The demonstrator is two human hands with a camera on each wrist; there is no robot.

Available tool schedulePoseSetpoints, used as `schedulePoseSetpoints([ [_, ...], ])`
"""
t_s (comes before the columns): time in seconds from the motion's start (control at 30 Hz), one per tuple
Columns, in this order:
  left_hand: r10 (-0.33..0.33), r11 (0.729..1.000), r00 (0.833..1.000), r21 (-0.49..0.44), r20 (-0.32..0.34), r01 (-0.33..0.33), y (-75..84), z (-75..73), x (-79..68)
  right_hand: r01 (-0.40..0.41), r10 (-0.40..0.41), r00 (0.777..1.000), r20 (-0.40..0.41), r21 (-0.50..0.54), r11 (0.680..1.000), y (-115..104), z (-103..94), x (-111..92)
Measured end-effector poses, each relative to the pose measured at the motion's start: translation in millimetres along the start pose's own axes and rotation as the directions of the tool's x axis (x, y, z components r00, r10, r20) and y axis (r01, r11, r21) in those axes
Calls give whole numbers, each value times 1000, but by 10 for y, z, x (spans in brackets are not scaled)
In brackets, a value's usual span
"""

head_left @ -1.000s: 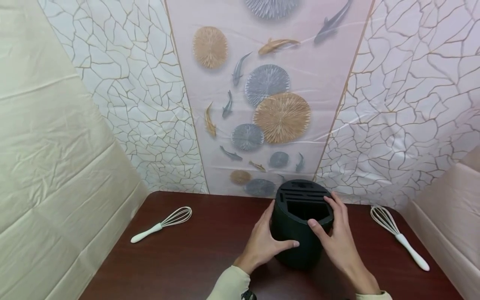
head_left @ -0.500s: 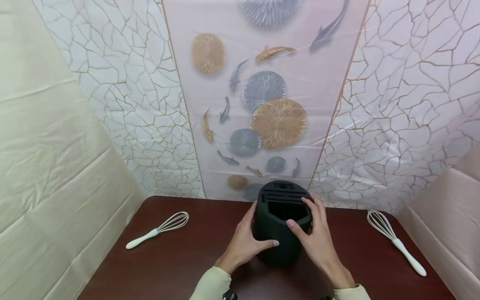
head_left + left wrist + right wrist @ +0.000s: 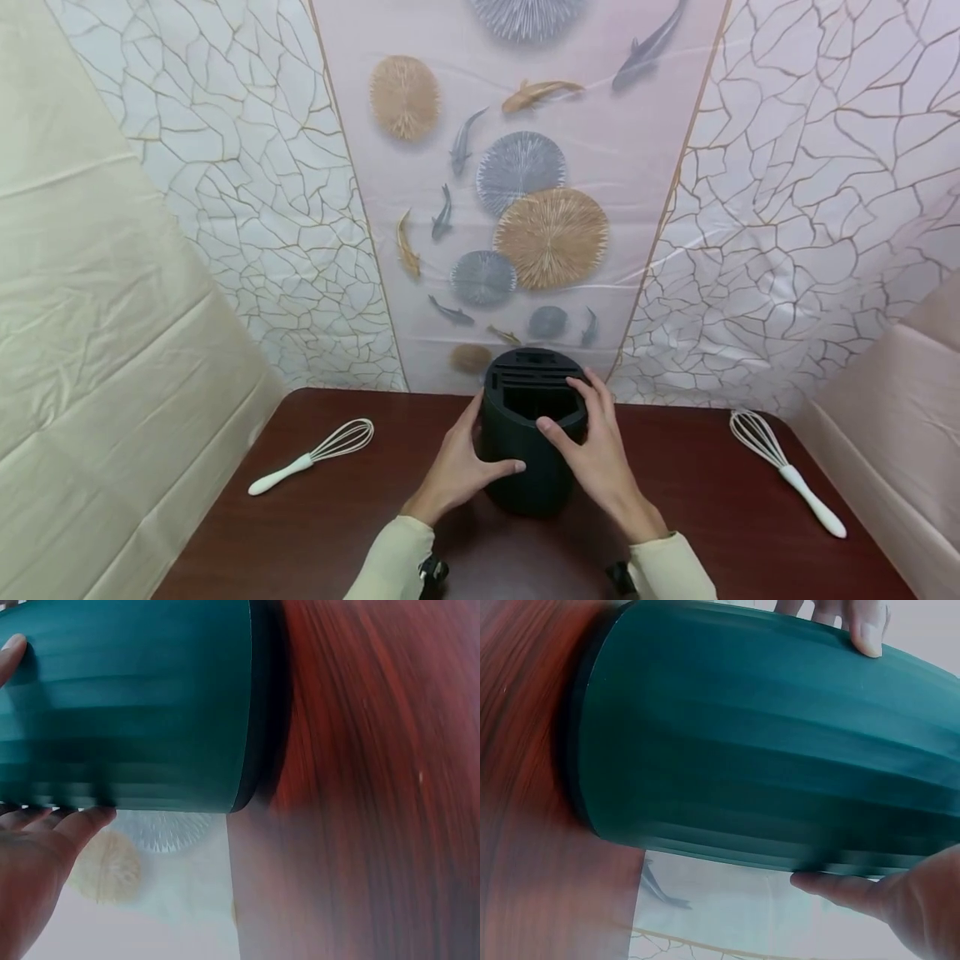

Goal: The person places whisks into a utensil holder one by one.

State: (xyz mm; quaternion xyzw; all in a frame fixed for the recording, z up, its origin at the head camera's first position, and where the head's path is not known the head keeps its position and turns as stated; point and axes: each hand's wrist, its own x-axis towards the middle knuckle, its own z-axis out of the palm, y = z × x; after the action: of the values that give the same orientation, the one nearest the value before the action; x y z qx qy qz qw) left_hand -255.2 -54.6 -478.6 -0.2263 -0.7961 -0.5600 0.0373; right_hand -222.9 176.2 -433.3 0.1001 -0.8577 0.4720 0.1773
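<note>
Near the back-middle of the brown counter (image 3: 337,542), head cam's got a slotted dark green holder (image 3: 528,475) upright, left hand (image 3: 457,467) and right hand (image 3: 603,458) both gripping it, whisks (image 3: 311,458) well off either side. Left wrist cam: fingers on its ribbed wall, base right by the wood. Right wrist cam: fingers against two opposite edges.

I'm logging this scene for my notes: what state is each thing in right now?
Dark green holder: upright, nothing sticking out of its slotted top.
Left hand: gripping the holder's left side, thumb across its front.
Right hand: holding its right side, thumb at the top rim.
Left whisk: lying on the table, unheld.
Right whisk: likewise.
</note>
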Motion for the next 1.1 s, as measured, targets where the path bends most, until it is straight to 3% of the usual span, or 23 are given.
schedulePoseSetpoints([
  [0.4, 14, 1000, 1000, -26, 17, -13, -110, -82, 48, -10, 10, 1000, 5, -25, 1000, -23, 84, 52],
  [0.6, -13, 1000, 999, -20, 35, 13, -123, -116, 51, -11, 12, 999, 32, -43, 999, -17, 106, 48],
  [0.9, -24, 1000, 999, 7, 45, 23, -100, -130, 58, 72, -68, 995, 68, -57, 996, 33, 1, 137],
  [1.1, -50, 999, 997, 14, 55, 49, -109, -155, 62, 76, -67, 991, 114, -77, 994, 74, -5, 184],
])
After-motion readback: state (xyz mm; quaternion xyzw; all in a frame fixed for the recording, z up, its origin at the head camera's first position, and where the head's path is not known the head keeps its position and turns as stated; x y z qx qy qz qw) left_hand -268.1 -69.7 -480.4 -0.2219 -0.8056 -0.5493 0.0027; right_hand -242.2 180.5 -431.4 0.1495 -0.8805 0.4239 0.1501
